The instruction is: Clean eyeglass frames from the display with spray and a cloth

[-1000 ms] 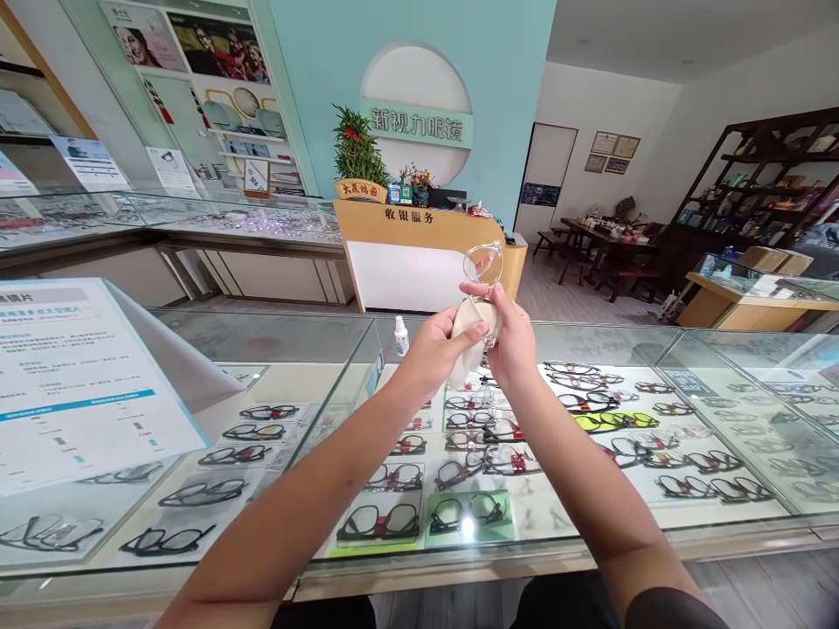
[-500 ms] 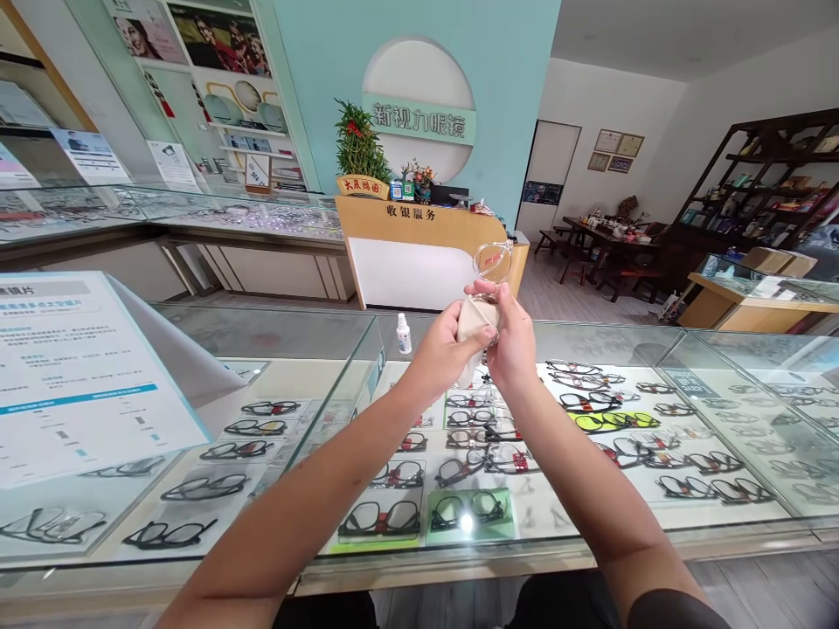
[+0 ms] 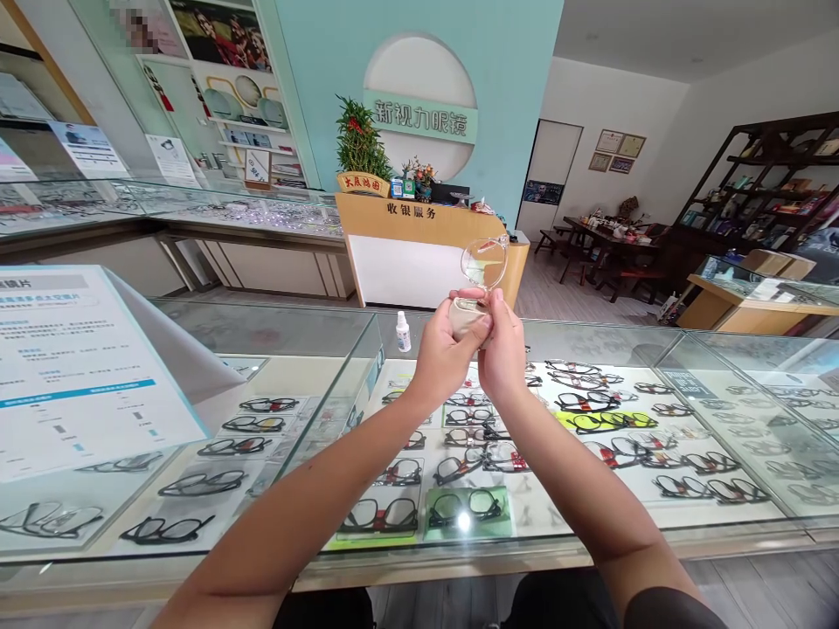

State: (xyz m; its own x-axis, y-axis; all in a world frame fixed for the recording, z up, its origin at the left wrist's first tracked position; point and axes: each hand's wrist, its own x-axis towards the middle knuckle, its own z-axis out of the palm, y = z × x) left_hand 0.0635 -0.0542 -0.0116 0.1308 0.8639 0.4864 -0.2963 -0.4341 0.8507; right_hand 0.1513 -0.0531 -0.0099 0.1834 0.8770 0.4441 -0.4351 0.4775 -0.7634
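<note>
Clear-framed glasses [image 3: 483, 264] are held up above the glass counter, one round lens rising over my fingers. My left hand [image 3: 442, 354] is closed round a pale cloth [image 3: 465, 316], which wraps the lower part of the glasses, with the thumb pressed on it. Close against it on the right, my right hand [image 3: 504, 345] grips the glasses, fingers near the frame's middle. The cloth and fingers hide the other lens. A small white bottle [image 3: 402, 333] stands upright on the counter, left of my hands.
Below my arms, the glass display case [image 3: 551, 515] holds rows of eyeglasses. A printed sign [image 3: 85, 367] stands at the left on the counter. Farther off is a wooden reception desk [image 3: 419, 225] with a plant [image 3: 360, 144].
Both hands have shifted slightly left, and the glasses have turned so that the raised lens leans more to the left. Less cloth hangs below my hands.
</note>
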